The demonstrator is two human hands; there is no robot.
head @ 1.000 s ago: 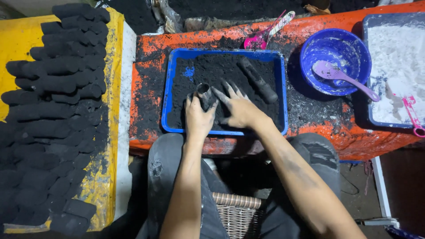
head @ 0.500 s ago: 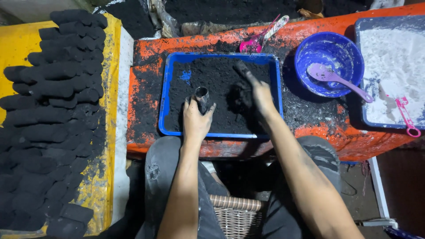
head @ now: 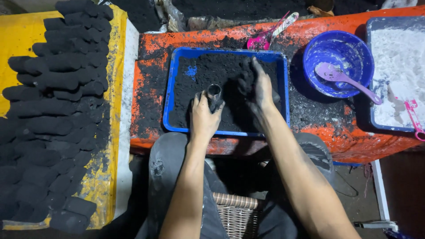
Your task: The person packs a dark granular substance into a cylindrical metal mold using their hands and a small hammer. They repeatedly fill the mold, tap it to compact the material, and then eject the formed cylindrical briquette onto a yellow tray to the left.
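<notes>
My left hand is wrapped around a short grey metal tube, holding it upright in the black powder of the shallow blue plastic tray on the orange, soot-stained surface. My right hand is curled about a dark, powder-coated cylindrical rod, lifted over the tray just right of the tube. A second ago that hand lay flat with fingers spread on the powder and the rod lay loose in the tray; now the rod is in my grip.
</notes>
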